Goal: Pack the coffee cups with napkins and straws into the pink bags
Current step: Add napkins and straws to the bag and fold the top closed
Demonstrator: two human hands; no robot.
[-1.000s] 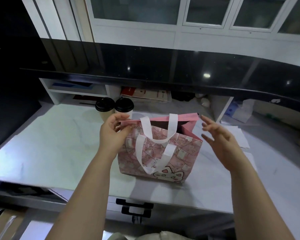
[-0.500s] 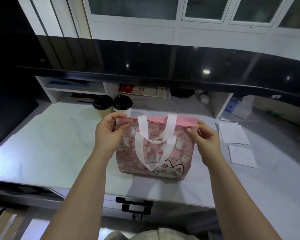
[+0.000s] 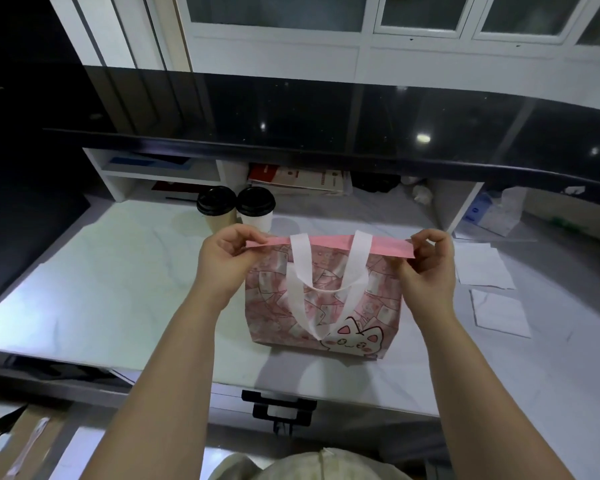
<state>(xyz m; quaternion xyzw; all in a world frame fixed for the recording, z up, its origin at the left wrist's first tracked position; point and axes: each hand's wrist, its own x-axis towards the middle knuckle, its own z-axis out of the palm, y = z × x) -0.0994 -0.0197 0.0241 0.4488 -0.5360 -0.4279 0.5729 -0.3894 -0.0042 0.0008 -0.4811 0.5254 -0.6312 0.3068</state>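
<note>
Head view: the pink bag [image 3: 326, 306] stands on the bench [image 3: 118, 289], just in front of the person. A second ago its mouth gaped and the right hand [image 3: 426, 268] hovered beside it with fingers spread. Now that hand's grip pinches the right top corner and the left hand [image 3: 227, 258] pinches the left one. The pink rim is drawn flat and taut between them, so the mouth is closed.

Two black-lidded coffee cups [image 3: 219, 206] stand behind the bag, outside it, and napkins [image 3: 482, 271] lie to its right. I judge that these are not yet packed. Whether the bag holds anything is hidden.

The bag shows a cartoon cat face and a pattern, with no legible words. The red-and-white booklets [image 3: 298, 178] on the shelf carry print too small to read.
</note>
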